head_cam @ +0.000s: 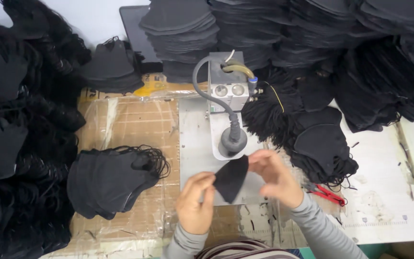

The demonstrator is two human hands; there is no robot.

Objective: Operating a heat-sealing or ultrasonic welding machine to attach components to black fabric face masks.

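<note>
Holding a Black Mask at the Press

Both my hands pinch one folded black mask (pixel 231 178) just below the press head (pixel 232 142): left hand (pixel 195 204) fingers clamped on its lower edge, right hand (pixel 276 177) fingers clamped on its upper corner. A mask pile (pixel 109 182) lies left on the desk (pixel 389 192).

— Landmark: press machine (pixel 228 103), mid-table, on metal plate (pixel 192 139). Just in front?

— Folded mask (pixel 231 178), held between left hand (pixel 195 201) and right hand (pixel 276 177).

— Left of machine?

— Heap of masks (pixel 113 182) on cardboard sheet (pixel 135 122).

— Right?

— Second heap of masks (pixel 324 144); scissors (pixel 329 194) lying in front of that heap.

— Behind?

— Stacked masks (pixel 264 29), against wall.
</note>
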